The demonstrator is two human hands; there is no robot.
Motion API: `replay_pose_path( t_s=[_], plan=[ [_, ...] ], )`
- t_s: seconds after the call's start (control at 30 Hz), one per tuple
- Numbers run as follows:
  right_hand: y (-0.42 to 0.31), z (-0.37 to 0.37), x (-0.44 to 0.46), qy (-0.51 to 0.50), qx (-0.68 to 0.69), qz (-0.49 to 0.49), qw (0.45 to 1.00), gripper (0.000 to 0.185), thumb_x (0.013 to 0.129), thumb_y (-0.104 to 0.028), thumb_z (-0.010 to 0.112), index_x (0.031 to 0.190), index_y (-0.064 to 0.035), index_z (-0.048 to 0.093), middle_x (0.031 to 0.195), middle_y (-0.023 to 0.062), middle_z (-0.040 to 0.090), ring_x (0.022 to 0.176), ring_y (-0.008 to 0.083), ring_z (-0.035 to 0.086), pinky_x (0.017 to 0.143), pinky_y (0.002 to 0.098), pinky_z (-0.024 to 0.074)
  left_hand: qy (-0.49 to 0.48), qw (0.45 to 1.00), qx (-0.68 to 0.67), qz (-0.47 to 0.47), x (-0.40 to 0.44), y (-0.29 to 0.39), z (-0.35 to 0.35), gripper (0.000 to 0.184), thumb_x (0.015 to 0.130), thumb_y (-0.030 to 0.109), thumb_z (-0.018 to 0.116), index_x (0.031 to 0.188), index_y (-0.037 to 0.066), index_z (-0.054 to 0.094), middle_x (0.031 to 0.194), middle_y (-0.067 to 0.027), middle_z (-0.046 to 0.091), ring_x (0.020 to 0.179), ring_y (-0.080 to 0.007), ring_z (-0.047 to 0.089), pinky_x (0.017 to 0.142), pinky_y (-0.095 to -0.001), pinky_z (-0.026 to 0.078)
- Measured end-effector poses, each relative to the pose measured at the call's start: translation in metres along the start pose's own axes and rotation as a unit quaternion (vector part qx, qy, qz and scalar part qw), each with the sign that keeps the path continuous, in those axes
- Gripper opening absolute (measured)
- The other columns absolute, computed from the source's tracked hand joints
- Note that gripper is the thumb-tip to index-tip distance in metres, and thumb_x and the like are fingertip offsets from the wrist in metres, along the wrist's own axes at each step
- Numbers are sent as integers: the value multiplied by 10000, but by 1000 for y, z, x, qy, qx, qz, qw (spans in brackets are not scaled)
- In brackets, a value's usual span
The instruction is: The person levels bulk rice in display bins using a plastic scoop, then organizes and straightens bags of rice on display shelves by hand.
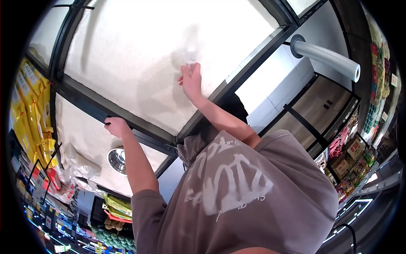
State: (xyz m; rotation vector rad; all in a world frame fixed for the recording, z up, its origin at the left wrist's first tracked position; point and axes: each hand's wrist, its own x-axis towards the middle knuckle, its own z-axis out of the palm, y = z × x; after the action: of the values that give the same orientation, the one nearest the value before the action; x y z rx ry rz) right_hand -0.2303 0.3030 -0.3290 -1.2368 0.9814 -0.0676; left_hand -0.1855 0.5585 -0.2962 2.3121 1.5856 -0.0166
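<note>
My right hand [191, 82] is closed around a clear, scoop-like plastic thing [189, 55]; its outline is faint against the white. Below it lies a large black-framed bin full of white, fine-grained goods [127, 63], with shadows of the arm across the surface. My left hand [117, 127] is closed on the black frame edge [95, 111] between this bin and a second one. In that second bin, a shiny metal bowl [117, 161] rests on more white goods [84, 127], near my left forearm.
A roll of clear plastic bags [327, 59] sticks out on a holder at the upper right. Yellow packages [31, 112] are stacked along the left. Clear bags of white goods [80, 163] lie beside the second bin. Wooden-topped cabinets [317, 110] and shelves with price signs stand at right.
</note>
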Motion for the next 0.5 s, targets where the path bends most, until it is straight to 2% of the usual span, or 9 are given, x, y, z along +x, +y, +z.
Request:
replay_pose_path(
  t_s=[0.03, 0.1, 0.13, 0.17, 0.2, 0.27, 0.33, 0.4, 0.5],
  plan=[
    [-8, -2, -2, -4, -8, -1, 1000, 246, 923, -217, 526, 1026, -30, 404, 848, 80, 550, 586, 124, 541, 492, 255, 434, -4, 1000, 1, 0, 0, 1, -1, 550, 898, 424, 265, 1149, 6, 520, 1126, -210, 588, 1009, -398, 561, 880, -486, 440],
    [-25, -15, -4, -147, -118, -38, 981, 319, 880, -240, 591, 1030, -25, 409, 779, 127, 587, 639, 216, 595, 567, 347, 458, 10, 1000, 4, 0, 2, 0, 2, 549, 896, 422, 270, 1140, 1, 524, 1118, -212, 591, 1007, -399, 562, 879, -488, 440],
    [-38, -30, 3, -156, -133, -40, 978, 319, 880, -240, 591, 1030, -25, 409, 779, 127, 587, 639, 216, 595, 567, 347, 458, 25, 1000, 9, 13, 1, -1, 3, 548, 893, 420, 275, 1130, -3, 528, 1110, -213, 594, 1005, -400, 563, 879, -489, 439],
    [-56, -50, 22, -230, -272, -100, 929, 363, 869, -303, 600, 1032, -31, 421, 763, 132, 592, 649, 231, 603, 587, 357, 471, 23, 1000, 5, 17, -1, 0, 1, 543, 890, 414, 280, 1126, -6, 530, 1109, -214, 594, 1005, -401, 564, 878, -492, 439],
    [-79, -69, 40, -298, -403, -159, 850, 411, 859, -365, 610, 1033, -37, 433, 748, 137, 596, 660, 246, 610, 608, 367, 483, 20, 1000, -1, 19, -2, 1, 0, 538, 887, 408, 285, 1122, -9, 531, 1108, -215, 595, 1004, -401, 565, 877, -494, 439],
    [-144, -104, 62, -311, -605, -197, 706, 482, 851, -489, 567, 1026, -47, 487, 785, 148, 629, 736, 286, 634, 668, 400, 495, 23, 1000, 9, 14, 1, 0, 2, 524, 882, 396, 296, 1110, -8, 542, 1096, -209, 602, 1002, -396, 567, 877, -493, 438],
    [-181, -146, 94, -297, -647, -253, 654, 508, 856, -543, 514, 1005, -57, 538, 847, 145, 651, 817, 297, 641, 694, 407, 490, 27, 999, -7, 19, 5, -3, 5, 523, 877, 400, 306, 1088, -8, 557, 1078, -197, 613, 996, -389, 573, 872, -486, 441],
    [-217, -174, 118, -287, -736, -238, 565, 460, 879, -517, 486, 989, -76, 563, 897, 128, 654, 856, 307, 631, 725, 417, 484, 28, 1000, -10, 8, 3, -3, 2, 526, 875, 405, 310, 1082, -7, 563, 1070, -192, 618, 992, -384, 576, 869, -483, 443],
    [-227, -211, 161, -353, -760, -278, 469, 412, 899, -480, 466, 993, -90, 559, 912, 123, 647, 864, 319, 618, 744, 406, 481, 38, 999, -9, 7, 4, -2, 4, 533, 873, 415, 313, 1081, -4, 570, 1063, -185, 624, 990, -375, 581, 866, -478, 446]
  ],
)
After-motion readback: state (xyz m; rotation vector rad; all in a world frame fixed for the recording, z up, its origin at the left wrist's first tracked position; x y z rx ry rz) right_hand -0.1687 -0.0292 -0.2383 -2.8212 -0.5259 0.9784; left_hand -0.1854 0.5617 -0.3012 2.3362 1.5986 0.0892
